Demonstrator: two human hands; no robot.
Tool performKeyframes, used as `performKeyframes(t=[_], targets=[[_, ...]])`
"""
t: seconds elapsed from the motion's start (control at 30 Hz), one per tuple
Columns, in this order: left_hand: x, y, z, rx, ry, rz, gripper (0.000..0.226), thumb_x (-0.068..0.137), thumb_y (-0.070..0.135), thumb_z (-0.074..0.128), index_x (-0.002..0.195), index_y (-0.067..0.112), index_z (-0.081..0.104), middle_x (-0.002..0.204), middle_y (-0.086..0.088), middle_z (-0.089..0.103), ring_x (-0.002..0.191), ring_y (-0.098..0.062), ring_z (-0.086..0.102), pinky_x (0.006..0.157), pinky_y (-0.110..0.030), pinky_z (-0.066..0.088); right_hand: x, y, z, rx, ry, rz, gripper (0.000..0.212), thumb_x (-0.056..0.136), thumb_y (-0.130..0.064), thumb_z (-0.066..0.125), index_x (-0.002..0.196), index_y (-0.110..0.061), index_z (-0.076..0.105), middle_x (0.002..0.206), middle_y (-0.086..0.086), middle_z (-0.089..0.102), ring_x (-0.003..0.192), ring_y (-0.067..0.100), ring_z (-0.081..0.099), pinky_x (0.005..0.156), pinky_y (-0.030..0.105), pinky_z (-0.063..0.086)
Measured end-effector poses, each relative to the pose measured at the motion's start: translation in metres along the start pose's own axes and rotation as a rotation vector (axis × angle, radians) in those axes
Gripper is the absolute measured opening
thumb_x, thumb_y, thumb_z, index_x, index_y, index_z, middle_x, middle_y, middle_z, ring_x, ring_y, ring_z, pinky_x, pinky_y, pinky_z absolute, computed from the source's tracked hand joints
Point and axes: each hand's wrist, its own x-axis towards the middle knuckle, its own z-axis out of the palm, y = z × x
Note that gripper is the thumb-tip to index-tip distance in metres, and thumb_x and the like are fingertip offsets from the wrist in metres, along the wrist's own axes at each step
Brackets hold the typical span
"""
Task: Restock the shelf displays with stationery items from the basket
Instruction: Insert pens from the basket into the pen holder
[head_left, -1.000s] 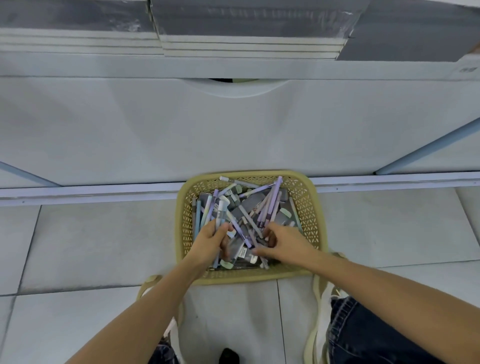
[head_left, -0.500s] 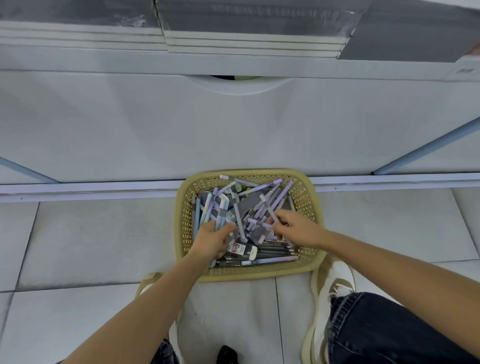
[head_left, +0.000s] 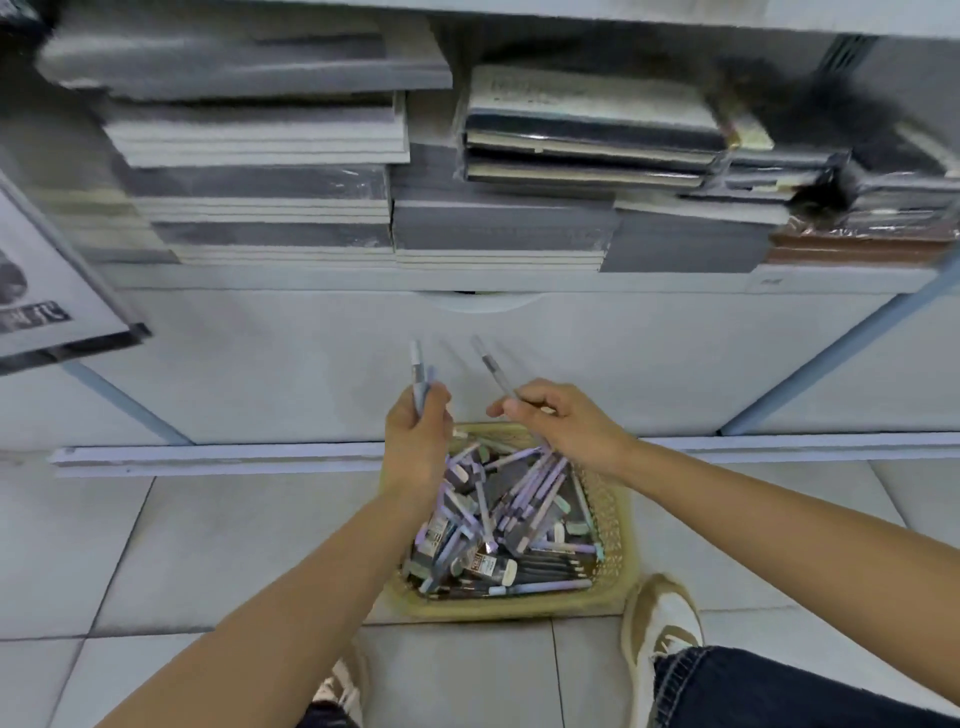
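Note:
A yellow woven basket (head_left: 613, 525) sits on the tiled floor against the shelf base, filled with several purple and pastel pens (head_left: 519, 499) and dark packets. My left hand (head_left: 418, 431) is raised above the basket's far left corner, shut on a few pens (head_left: 418, 371) that point upward. My right hand (head_left: 561, 421) hovers over the far rim, pinching one grey pen (head_left: 491, 366) that slants up to the left. Both hands are lifted clear of the basket's contents.
Above the white shelf front (head_left: 467, 364), stacks of grey and dark notebooks (head_left: 498, 228) fill the bottom shelf. A printed sheet (head_left: 47, 306) hangs at the left. My shoes (head_left: 660, 623) and a jeans leg (head_left: 779, 686) are beside the basket.
Both hands have lifted out of the basket with pens in them. The view has tilted up, bringing the notebook shelf into sight.

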Motion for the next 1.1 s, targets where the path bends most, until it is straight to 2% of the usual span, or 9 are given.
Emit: performKeyframes(t=[0.1, 0.17, 0.27, 0.4, 0.5, 0.67, 0.87, 0.97, 1.1], targets=[[-0.006, 0.04, 0.0, -0.084, -0.097, 0.065, 0.031, 0.098, 0.02, 0.055, 0.069, 0.016, 0.045, 0.048, 0.005, 0.029, 0.039, -0.007, 0.024, 0.038, -0.019, 0.022, -0.003, -0.036, -0.012, 0.092, 0.036, -0.048, 0.024, 0.096, -0.021, 0.058, 0.108, -0.005, 0.071, 0.058, -0.013, 0.058, 0.056, 0.006, 0.051, 0.065, 0.021, 0.042], [-0.012, 0.065, 0.002, -0.094, -0.136, 0.085, 0.029, 0.093, 0.022, 0.064, 0.067, 0.018, 0.051, 0.045, 0.009, 0.03, 0.04, -0.008, 0.024, 0.038, -0.019, 0.021, -0.007, -0.058, -0.017, 0.154, 0.05, -0.089, 0.022, 0.092, -0.016, 0.064, 0.106, -0.001, 0.072, 0.067, 0.009, 0.057, 0.062, 0.021, 0.046, 0.058, 0.026, 0.039], [-0.022, 0.1, 0.005, -0.109, -0.178, 0.109, 0.009, 0.087, 0.019, 0.07, 0.08, 0.014, 0.069, 0.044, 0.01, 0.038, 0.04, -0.007, 0.027, 0.037, -0.019, 0.024, -0.013, -0.09, -0.022, 0.193, 0.029, -0.136, 0.016, 0.087, -0.009, 0.069, 0.098, 0.002, 0.074, 0.071, 0.008, 0.064, 0.057, 0.012, 0.05, 0.054, 0.021, 0.044], [-0.035, 0.141, 0.005, -0.109, -0.257, 0.177, 0.007, 0.085, 0.019, 0.072, 0.081, 0.014, 0.071, 0.044, 0.008, 0.044, 0.04, -0.008, 0.028, 0.039, -0.019, 0.026, -0.025, -0.13, -0.037, 0.165, -0.056, -0.179, 0.009, 0.085, -0.01, 0.072, 0.093, -0.007, 0.076, 0.089, 0.024, 0.07, 0.068, 0.015, 0.061, 0.061, 0.02, 0.051], [-0.041, 0.172, 0.004, -0.09, -0.296, 0.226, 0.008, 0.085, 0.021, 0.071, 0.082, 0.013, 0.07, 0.045, 0.009, 0.043, 0.042, -0.007, 0.03, 0.039, -0.018, 0.027, -0.036, -0.163, -0.056, 0.131, -0.074, -0.254, 0.015, 0.086, -0.02, 0.07, 0.098, -0.012, 0.074, 0.091, 0.013, 0.073, 0.082, 0.022, 0.067, 0.067, 0.025, 0.054], [-0.049, 0.222, 0.009, -0.017, -0.377, 0.315, 0.012, 0.076, 0.029, 0.075, 0.079, 0.018, 0.07, 0.048, 0.007, 0.037, 0.044, -0.008, 0.028, 0.039, -0.019, 0.029, -0.047, -0.228, -0.088, 0.105, 0.224, -0.474, 0.028, 0.094, -0.017, 0.06, 0.122, -0.012, 0.063, 0.1, 0.008, 0.072, 0.084, 0.017, 0.069, 0.066, 0.026, 0.056], [-0.053, 0.283, 0.029, -0.071, -0.497, 0.432, 0.011, 0.09, 0.026, 0.065, 0.085, 0.018, 0.071, 0.051, 0.008, 0.034, 0.046, -0.009, 0.026, 0.04, -0.019, 0.025, -0.059, -0.29, -0.129, 0.041, 0.317, -0.649, 0.018, 0.095, -0.01, 0.057, 0.109, -0.004, 0.066, 0.09, 0.013, 0.071, 0.078, 0.015, 0.067, 0.068, 0.025, 0.055], [-0.047, 0.317, 0.036, -0.089, -0.494, 0.452, 0.024, 0.097, 0.021, 0.045, 0.097, 0.013, 0.068, 0.051, 0.007, 0.034, 0.046, -0.009, 0.026, 0.041, -0.021, 0.019, -0.064, -0.321, -0.17, 0.129, 0.479, -0.753, 0.013, 0.096, -0.01, 0.055, 0.103, -0.004, 0.065, 0.087, 0.01, 0.071, 0.073, 0.016, 0.067, 0.065, 0.023, 0.056], [-0.039, 0.344, 0.044, -0.054, -0.489, 0.588, 0.027, 0.103, 0.021, 0.041, 0.101, 0.018, 0.067, 0.056, 0.007, 0.047, 0.048, -0.007, 0.037, 0.041, -0.017, 0.031, -0.053, -0.346, -0.225, 0.054, 0.745, -0.768, 0.013, 0.098, -0.011, 0.054, 0.103, 0.0, 0.06, 0.087, 0.015, 0.071, 0.069, 0.018, 0.068, 0.064, 0.026, 0.055]])
